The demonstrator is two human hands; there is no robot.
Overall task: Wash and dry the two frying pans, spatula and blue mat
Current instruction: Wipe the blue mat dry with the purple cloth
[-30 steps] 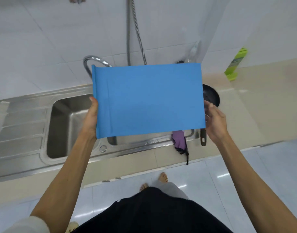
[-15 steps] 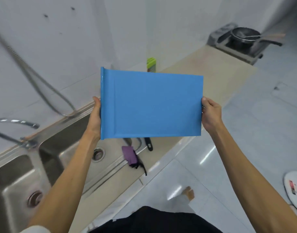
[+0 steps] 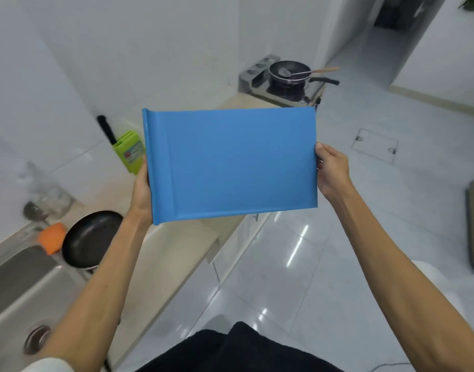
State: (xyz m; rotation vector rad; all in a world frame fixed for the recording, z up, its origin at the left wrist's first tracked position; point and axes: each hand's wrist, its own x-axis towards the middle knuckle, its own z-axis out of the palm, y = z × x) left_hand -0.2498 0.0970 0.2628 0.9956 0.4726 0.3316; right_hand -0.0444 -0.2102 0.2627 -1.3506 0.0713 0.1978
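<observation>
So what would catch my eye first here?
The blue mat fills the centre, held up flat by the left hand and right hand at its side edges. A black frying pan sits lower left beside the sink; another pan sits on the far stove.

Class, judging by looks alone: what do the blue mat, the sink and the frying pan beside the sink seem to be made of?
Blue mat: probably silicone or soft plastic, matte; one edge curls into a roll. Sink: stainless steel, brushed grey with dull reflections. Frying pan: likely metal with a dark non-stick coating; its black inside shows a soft sheen.
</observation>
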